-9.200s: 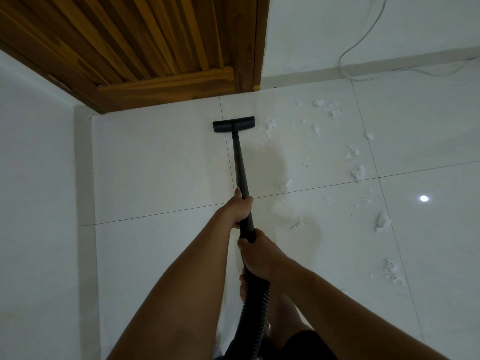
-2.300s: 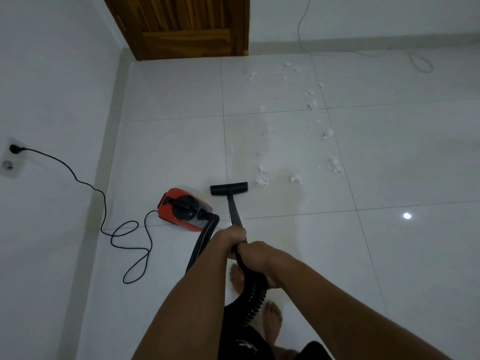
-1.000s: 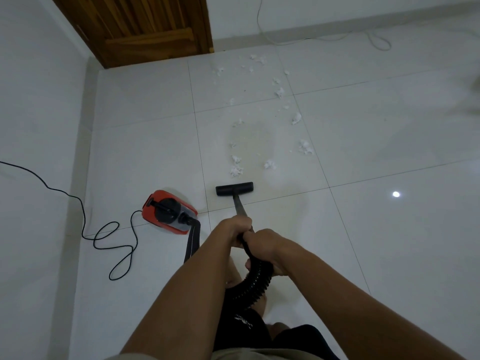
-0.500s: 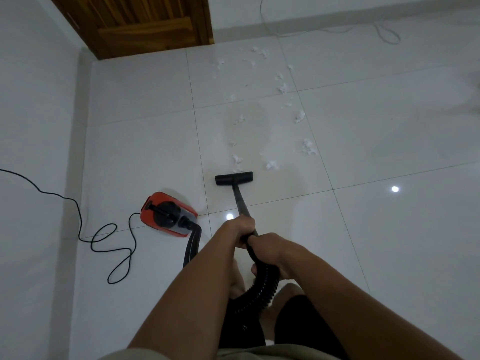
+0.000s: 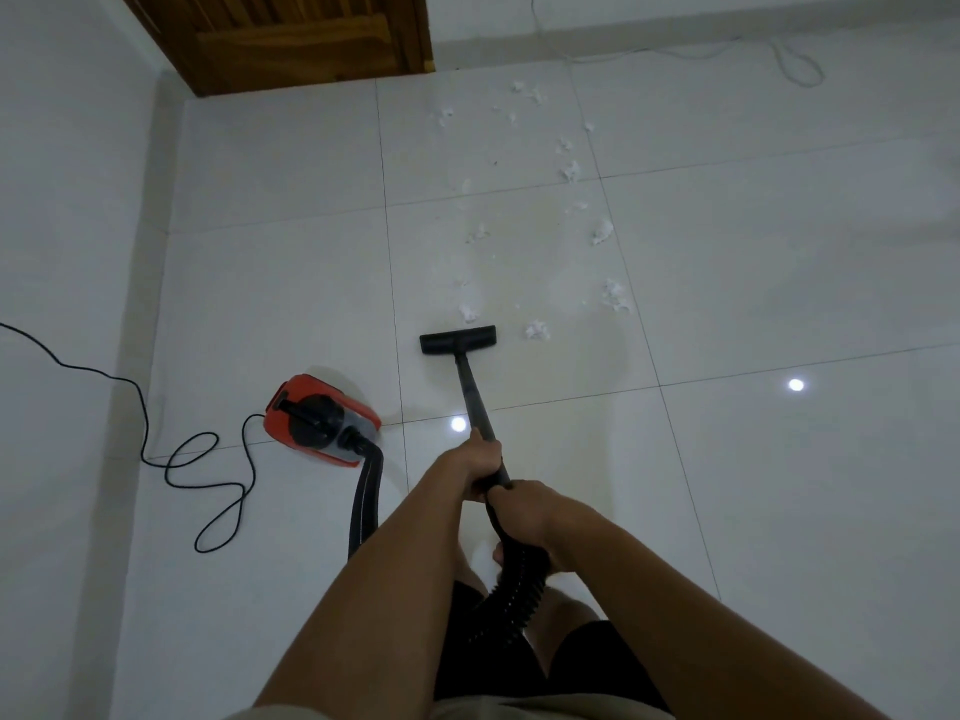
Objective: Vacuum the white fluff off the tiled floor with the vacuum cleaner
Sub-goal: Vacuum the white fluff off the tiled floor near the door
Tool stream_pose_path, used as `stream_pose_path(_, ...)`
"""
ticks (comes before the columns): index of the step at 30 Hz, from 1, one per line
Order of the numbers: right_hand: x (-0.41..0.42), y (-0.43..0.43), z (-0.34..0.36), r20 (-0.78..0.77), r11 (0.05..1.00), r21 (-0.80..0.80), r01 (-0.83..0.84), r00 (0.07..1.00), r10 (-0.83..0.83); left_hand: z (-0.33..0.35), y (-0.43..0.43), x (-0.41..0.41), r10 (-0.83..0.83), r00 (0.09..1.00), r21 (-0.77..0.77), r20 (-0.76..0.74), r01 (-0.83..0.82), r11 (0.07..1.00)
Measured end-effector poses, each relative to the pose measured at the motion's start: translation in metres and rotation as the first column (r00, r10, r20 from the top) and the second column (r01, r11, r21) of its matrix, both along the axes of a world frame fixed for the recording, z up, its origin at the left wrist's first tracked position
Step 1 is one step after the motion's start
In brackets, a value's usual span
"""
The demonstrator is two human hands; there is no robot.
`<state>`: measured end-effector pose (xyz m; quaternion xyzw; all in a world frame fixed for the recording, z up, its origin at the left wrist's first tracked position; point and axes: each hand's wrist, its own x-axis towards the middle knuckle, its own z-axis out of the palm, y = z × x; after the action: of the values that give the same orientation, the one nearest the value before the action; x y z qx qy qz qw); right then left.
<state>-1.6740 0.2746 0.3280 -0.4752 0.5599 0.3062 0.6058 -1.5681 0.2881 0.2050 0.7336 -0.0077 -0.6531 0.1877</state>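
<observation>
2 hands on the tool, both closed around it. Nearest the body, the right hand [image 5: 524,511] has its fingers wrapped round the joint where the ribbed hose [image 5: 514,595] meets the wand [image 5: 470,392]. Just ahead of it the left hand [image 5: 480,462] grips the wand itself; this is the hand nearer the work. The hose drops past the legs and runs left to the red vacuum body [image 5: 319,420]. That sits on the tiled floor [image 5: 779,252] left of the hands, its black power cord [image 5: 208,459] looping away toward the left wall.

The wand's long axis runs from the hands forward and slightly left. It ends in the floor head [image 5: 457,340], flat on the tile with its width crosswise to the wand. The white fluff [image 5: 602,232] all lies beyond or beside the head. Its nearest clump [image 5: 469,312] is just past the head's front edge, at the right half; touching or just short of it, cannot tell. Another clump [image 5: 537,331] sits just off the head's right end. The rest trails ahead and to the right, thinning out toward the wooden door [image 5: 291,39].

Judgement: the fluff lies ahead-right of the wand axis. The coming stroke calls for a forward push with a swing to the right, steered by the left hand. Most of the fluff is not yet collected.
</observation>
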Motion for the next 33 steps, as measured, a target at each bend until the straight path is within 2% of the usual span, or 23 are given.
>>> stream_pose_path(3,-0.011,0.009,-0.028,0.003,0.996,0.008,-0.087,0.996,0.087,-0.011,0.008,-0.009,0.049,0.998,0.009,-0.032,-0.049,0.999)
stream_pose_path(6,-0.030,0.020,-0.120,-0.048,0.988,-0.018,-0.151,0.988,0.150,-0.021,0.011,-0.014,0.028,0.999,0.007,-0.028,-0.028,1.000)
stream_pose_path(8,-0.032,0.020,-0.137,-0.063,0.981,-0.017,-0.193,0.979,0.192,-0.028,0.010,-0.016,0.044,0.999,0.010,-0.029,-0.043,0.999)
stream_pose_path(12,-0.021,0.008,-0.103,-0.029,0.979,0.003,-0.203,0.979,0.203,-0.032,0.005,-0.015,0.052,0.998,0.010,-0.017,-0.052,0.999)
stream_pose_path(14,-0.010,0.001,-0.058,-0.031,0.983,0.010,-0.185,0.982,0.185,-0.034,0.002,-0.013,0.054,0.998,0.012,-0.015,-0.054,0.998)
stream_pose_path(17,-0.007,-0.004,-0.044,-0.032,0.986,0.022,-0.164,0.986,0.164,-0.038,-0.003,-0.010,0.039,0.999,0.023,-0.009,-0.039,0.999)
stream_pose_path(25,-0.005,-0.017,-0.059,-0.040,0.989,0.049,-0.140,0.989,0.142,-0.053,-0.016,0.000,0.002,1.000,0.062,-0.012,-0.002,0.998)
stream_pose_path(33,0.009,-0.044,-0.070,-0.039,0.994,0.096,-0.059,0.997,0.063,-0.063,-0.040,0.014,0.039,0.999,0.060,0.017,-0.040,0.997)
